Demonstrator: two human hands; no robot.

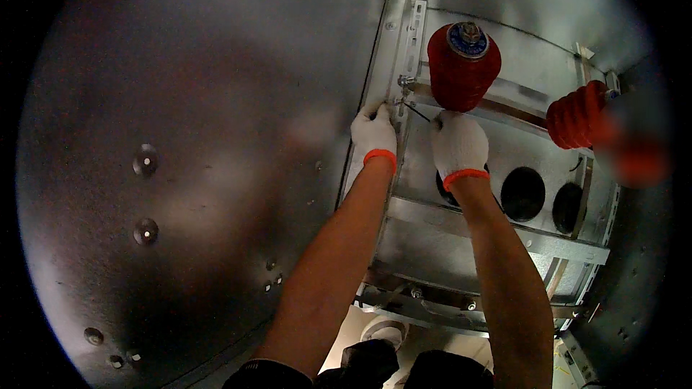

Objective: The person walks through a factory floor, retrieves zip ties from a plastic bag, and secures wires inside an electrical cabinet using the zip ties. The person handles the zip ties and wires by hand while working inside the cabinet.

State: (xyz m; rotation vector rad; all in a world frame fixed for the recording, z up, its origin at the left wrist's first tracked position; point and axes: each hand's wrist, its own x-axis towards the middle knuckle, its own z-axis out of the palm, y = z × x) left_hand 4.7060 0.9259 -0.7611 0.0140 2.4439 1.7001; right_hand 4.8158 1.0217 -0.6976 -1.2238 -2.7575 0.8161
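Observation:
Both my hands wear white knit gloves with orange cuffs. My left hand (374, 130) is closed in a pinch against the upright metal rail (390, 50); what its fingertips hold, if anything, is too small to make out. My right hand (461, 145) grips a thin dark rod (417, 112) that slants up and left toward the fittings beside my left fingertips. Just above this spot, a bolt (406, 82) sits where a flat crossbar (508, 109) meets the slotted rail (417, 36). A red ribbed insulator (465, 75) with a metal stud on top stands above my right hand.
A second red ribbed insulator (573, 117) is on the right, with a blurred red shape beside it. Black round openings (522, 194) lie right of my right wrist. A large metal panel (209, 137) fills the left. Lower crossmembers (497, 234) run beneath my forearms.

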